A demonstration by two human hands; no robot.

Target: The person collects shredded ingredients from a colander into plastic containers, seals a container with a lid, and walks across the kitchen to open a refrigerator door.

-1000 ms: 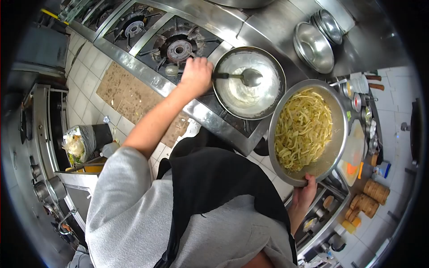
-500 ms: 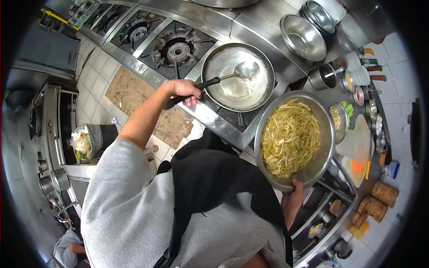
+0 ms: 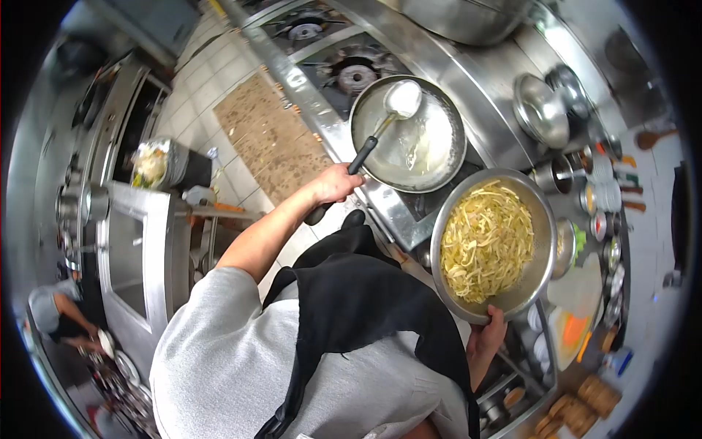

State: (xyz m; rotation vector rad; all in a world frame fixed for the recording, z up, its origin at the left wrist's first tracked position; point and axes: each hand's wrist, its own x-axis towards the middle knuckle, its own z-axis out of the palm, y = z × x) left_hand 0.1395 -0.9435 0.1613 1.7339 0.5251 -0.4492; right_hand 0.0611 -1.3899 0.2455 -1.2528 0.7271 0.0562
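My left hand [image 3: 336, 184] is closed round the black handle of a large metal spoon [image 3: 402, 100]. A black handle end shows below the fist; whether the pan's handle is in the grip too, I cannot tell. The spoon's bowl lies over the far part of a wide metal pan [image 3: 431, 157], which has a shiny wet film inside and stands on the stove. To the right, my right hand [image 3: 490, 335] grips the near rim of a metal colander [image 3: 537, 267], thumb over the edge. Pale yellow-green shredded strips [image 3: 486, 241] fill much of it.
A bare gas burner [image 3: 358, 75] lies beyond the pan. Metal bowls [image 3: 540, 110] stand at the back right. A cutting board [image 3: 574, 322] with something orange on it is at the right. At the lower left, another person [image 3: 62, 311] works apart from me.
The view has turned. My left hand has swung the spoon's bowl from the middle right of the pan to its far side. My right hand keeps hold of the colander's rim.
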